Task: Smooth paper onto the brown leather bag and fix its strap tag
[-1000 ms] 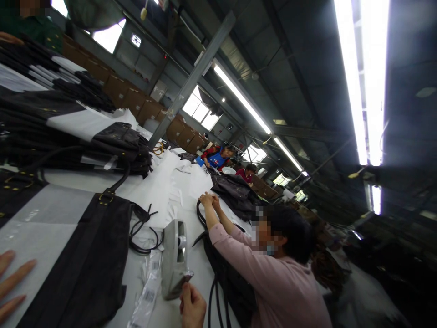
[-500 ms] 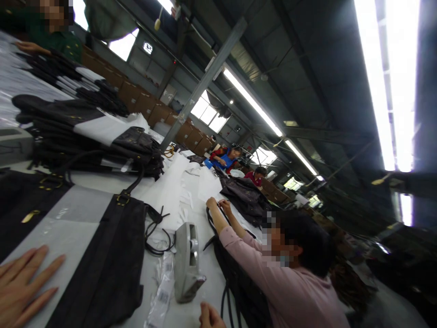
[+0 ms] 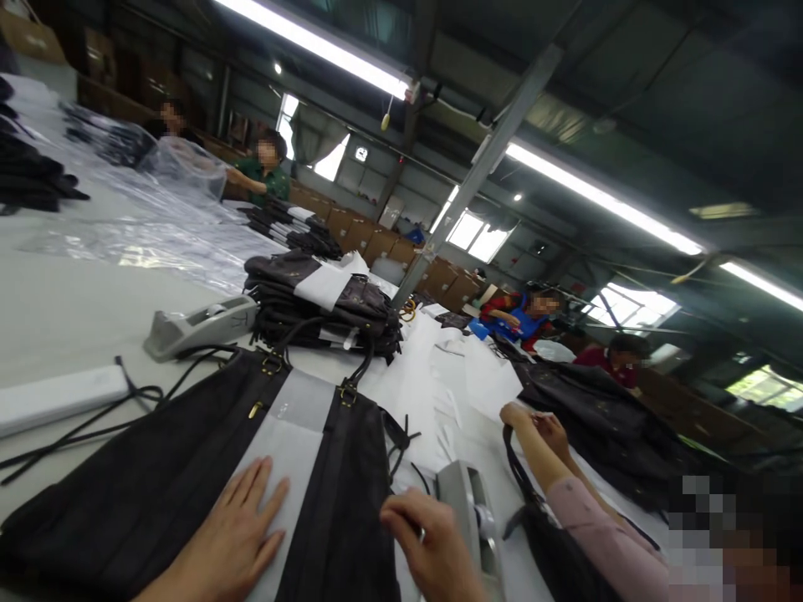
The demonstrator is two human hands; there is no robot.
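Note:
A black handbag with gold-coloured buckles lies flat before me, a white paper band running down its middle. Flat on that band, with its fingers spread, rests my left hand. My right hand is curled at the bag's right edge, thumb and forefinger closed together. Whatever may be between those fingers is too hidden to make out. Just beyond it stands a grey tape dispenser, partly covered by the hand. The bag's two handles stretch away from me toward a stack.
A stack of banded black bags rises behind my bag. Left of it sits a second tape dispenser. Clear plastic sheets cover the far left table. At right, a co-worker's hands hold another bag's handle, close to my right side.
My view has swung left, bringing the whole bag into sight. My right hand has come up from the bottom edge to the bag's right side. My left hand stays flat on the band.

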